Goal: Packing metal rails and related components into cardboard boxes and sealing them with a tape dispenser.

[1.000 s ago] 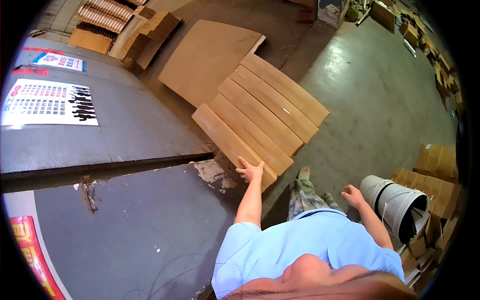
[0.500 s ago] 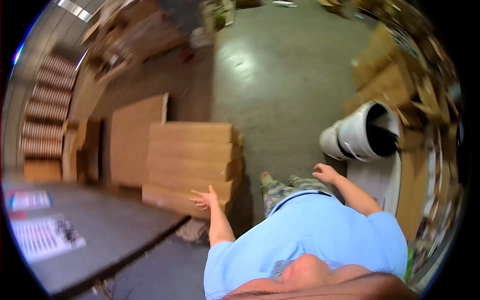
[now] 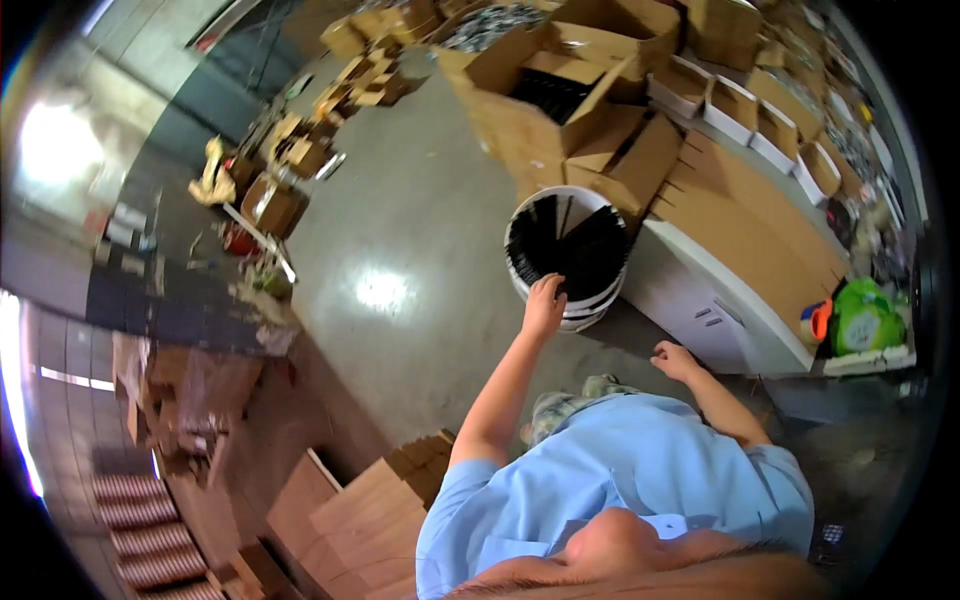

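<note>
A white bucket (image 3: 582, 308) stands in front of me, with many thin black strips (image 3: 575, 245) packed inside it. My left hand (image 3: 545, 303) reaches over its near rim, fingers loosely apart at the edge of the strips; whether they touch is hard to tell. No object shows in that hand. My right hand (image 3: 676, 361) hangs low beside my body, fingers slightly bent and apart, holding nothing I can see. Closest to it is the front of a white cabinet (image 3: 690, 285).
A cardboard sheet (image 3: 745, 200) covers the cabinet top, where an orange tape dispenser (image 3: 817, 320) and a green bag (image 3: 868, 318) sit. Behind the bucket are open cardboard boxes (image 3: 540, 125). Stacked cartons (image 3: 365, 515) stand at lower left.
My view has swung right, from the stacked cartons toward the bucket and cabinet. My left hand has moved from beside the cartons to the bucket's rim. The right hand stays low.
</note>
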The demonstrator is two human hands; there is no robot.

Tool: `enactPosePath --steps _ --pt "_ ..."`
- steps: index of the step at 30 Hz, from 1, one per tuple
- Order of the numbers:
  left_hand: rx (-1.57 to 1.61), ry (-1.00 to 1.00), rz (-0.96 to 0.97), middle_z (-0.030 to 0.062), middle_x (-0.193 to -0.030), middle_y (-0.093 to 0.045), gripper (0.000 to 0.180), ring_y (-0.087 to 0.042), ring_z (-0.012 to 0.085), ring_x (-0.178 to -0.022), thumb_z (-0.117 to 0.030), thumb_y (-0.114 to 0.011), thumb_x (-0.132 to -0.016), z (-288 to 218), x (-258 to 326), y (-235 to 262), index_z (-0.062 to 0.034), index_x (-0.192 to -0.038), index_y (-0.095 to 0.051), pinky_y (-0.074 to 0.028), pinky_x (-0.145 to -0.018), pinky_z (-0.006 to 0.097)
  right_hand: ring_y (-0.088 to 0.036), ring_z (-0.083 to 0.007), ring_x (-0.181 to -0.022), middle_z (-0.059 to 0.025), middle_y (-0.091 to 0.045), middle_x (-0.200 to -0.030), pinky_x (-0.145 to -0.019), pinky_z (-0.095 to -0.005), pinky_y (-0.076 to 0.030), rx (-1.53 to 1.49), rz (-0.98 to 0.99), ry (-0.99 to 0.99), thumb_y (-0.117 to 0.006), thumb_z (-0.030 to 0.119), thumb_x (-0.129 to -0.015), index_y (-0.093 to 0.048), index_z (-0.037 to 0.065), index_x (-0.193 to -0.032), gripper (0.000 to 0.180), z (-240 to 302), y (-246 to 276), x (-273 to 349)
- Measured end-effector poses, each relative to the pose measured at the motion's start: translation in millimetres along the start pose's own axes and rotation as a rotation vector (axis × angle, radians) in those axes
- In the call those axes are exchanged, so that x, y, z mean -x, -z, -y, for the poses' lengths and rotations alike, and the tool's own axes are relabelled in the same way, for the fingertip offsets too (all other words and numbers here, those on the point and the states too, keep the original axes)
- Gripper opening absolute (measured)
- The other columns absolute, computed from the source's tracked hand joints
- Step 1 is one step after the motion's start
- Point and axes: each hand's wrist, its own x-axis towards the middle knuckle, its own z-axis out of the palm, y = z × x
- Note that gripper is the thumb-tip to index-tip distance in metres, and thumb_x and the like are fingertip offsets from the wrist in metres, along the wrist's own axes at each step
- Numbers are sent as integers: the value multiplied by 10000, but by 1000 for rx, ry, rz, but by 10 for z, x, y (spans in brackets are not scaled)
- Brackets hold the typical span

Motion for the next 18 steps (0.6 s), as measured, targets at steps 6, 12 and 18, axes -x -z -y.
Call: enactPosePath --steps 6,12,18 --pt "158 320 309 191 -1076 -622 374 -585 333 -1029 -177 -575 -817 505 -1275 -848 -35 -1163 -560 -455 -893 369 -629 -278 -857 -163 -648 -934 -752 -371 -490 -148 -252 -169 -670 267 -795 -574 28 -1054 365 -659 112 393" --pt "23 234 408 222 -1188 -553 461 -509 367 -1124 -229 -605 -815 736 -2015 -1342 -33 -1220 -502 -401 -949 413 -627 -283 -883 -172 -639 -971 -736 -374 -491 -361 -222 -452 -670 273 -791 -559 2 -1085 415 -912 34 664" --pt "-164 33 687 242 -999 -612 348 -550 421 -970 -244 -609 -833 738 -2374 -1293 -4 -1080 -558 -446 -828 465 -613 -313 -934 -192 -631 -1009 -807 -397 -481 -349 -240 -543 -666 283 -791 -554 0 -1136 460 -1022 87 509"
